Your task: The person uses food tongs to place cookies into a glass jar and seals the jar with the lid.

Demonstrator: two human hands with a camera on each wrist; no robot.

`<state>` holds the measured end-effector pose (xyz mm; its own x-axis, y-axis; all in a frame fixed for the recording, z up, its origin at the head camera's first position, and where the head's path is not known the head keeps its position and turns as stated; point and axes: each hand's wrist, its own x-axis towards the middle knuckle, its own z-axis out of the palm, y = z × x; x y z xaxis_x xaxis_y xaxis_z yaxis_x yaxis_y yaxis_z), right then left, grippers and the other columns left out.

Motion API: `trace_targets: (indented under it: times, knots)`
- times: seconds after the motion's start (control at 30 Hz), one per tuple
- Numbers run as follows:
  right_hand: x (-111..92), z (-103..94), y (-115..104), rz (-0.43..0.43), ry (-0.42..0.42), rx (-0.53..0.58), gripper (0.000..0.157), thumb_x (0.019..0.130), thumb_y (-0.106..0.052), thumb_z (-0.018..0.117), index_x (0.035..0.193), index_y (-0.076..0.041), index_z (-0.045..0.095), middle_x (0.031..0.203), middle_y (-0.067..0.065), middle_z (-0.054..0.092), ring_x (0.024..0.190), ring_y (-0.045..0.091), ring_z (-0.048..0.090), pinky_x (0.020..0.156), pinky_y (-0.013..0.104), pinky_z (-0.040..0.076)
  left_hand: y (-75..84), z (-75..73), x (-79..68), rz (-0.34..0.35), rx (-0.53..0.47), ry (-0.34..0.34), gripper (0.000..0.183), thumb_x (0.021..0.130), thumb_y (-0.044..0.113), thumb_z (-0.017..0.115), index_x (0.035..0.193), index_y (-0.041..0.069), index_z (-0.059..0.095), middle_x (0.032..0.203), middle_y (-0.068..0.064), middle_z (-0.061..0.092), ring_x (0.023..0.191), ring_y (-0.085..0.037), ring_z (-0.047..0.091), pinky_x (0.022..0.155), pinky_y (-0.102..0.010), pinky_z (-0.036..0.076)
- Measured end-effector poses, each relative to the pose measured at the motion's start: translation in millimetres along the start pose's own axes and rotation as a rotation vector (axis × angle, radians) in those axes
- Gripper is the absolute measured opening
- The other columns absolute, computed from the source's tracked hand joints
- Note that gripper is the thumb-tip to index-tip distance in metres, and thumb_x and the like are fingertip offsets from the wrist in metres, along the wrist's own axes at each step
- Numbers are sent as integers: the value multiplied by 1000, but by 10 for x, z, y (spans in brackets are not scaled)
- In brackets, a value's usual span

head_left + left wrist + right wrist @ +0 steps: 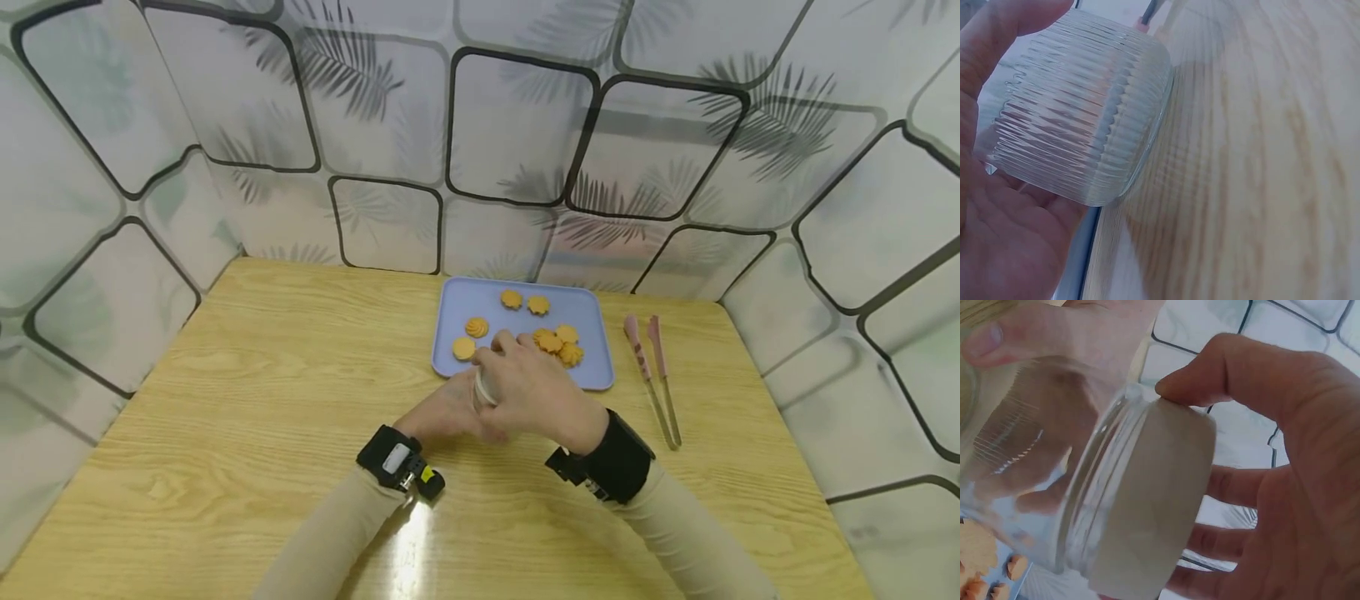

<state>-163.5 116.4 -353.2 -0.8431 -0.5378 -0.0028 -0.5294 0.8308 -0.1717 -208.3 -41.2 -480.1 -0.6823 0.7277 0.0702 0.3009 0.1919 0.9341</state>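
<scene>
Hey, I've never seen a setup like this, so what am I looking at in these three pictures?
No machine here, just a person's left hand and right hand, with a small camera strapped to each wrist. The wide picture comes from the person's head, looking down; the two close ones from the wrists. The left hand holds a clear ribbed jar, while the right hand grips its pale lid. On the wooden table lie a blue tray of cookies and, to its right, tongs with pink handles.

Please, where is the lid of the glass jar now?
In the right wrist view, the lid is near the centre, at the mouth of the glass jar, held by the right hand.
</scene>
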Motion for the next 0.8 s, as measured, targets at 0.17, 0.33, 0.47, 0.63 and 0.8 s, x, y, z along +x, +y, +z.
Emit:
trace_targets:
  times: [0.17,0.33,0.47,0.63,0.8]
  knots:
    - [-15,-10,32,-70,21,24,52,75,-23,78,125,-14,68,117,11,58,95,28,53,74,37,54,-15,7,0,-14,-45,-8,87,70,10,92,144,13,47,124,-3,62,108,-18,62,96,-34,54]
    - [-33,-33,67,-96,33,70,53,74,-22,78,125,-14,67,118,10,58,96,27,53,73,36,54,-32,12,1,2,-120,-19,90,71,4,90,147,14,42,128,-6,59,110,-21,61,97,-36,54]
    - [-68,-78,108,-114,57,125,55,72,-21,79,124,-12,67,118,9,59,97,25,55,73,35,55,-41,14,-2,-1,-151,-30,100,71,3,89,154,18,35,136,-5,57,119,-22,57,106,-39,49]
    - [-160,-124,184,-125,103,154,53,74,-23,83,124,-11,67,119,10,59,100,26,56,75,37,55,-47,7,-1,-31,-106,13,109,67,8,93,157,22,32,142,0,55,128,-19,53,114,-42,40]
    - [-335,-150,342,-75,134,154,55,74,-20,80,126,-11,65,122,13,57,99,29,55,72,36,54,-64,11,29,-22,-93,40,96,64,8,94,146,15,44,139,-5,56,128,-22,53,113,-45,41]
